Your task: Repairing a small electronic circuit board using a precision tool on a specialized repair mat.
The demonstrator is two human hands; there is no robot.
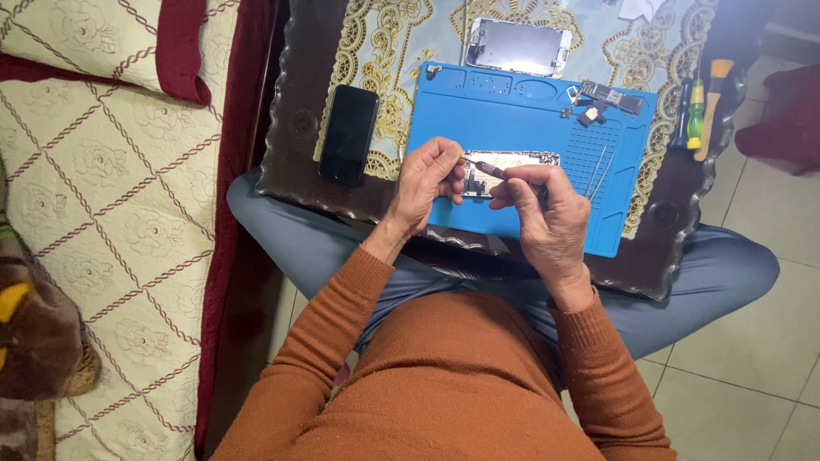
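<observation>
While the left hand [430, 181] pins the near-left end of the opened phone [510, 173] against the blue mat [512, 119], its fingers curl down over the edge, presumably so that the shell cannot slide under tool pressure. The right hand [547, 213] pinches a slim dark tool [483, 166] like a pen, fingers closed on its handle, with the tip angled left into the phone's interior near the left fingertips; what the tip touches is too small to tell. The phone lies lengthwise on the mat's near half, just in front of the person, a placement that keeps both wrists low over the table [290, 145]. The mat's far edge carries moulded trays (a likely reason for the loose parts [608, 101] resting at its far-right corner). Tweezers [600, 172] lie on the mat's ridged right strip, just beside the right hand. A detached screen [518, 46] rests beyond the mat on the patterned cloth [376, 51], apart from the work. A black phone [348, 134] lies left of the mat, and screwdrivers [705, 115] with green and orange handles lie at the table's right rim. A quilted cover [111, 188] lies to the left.
</observation>
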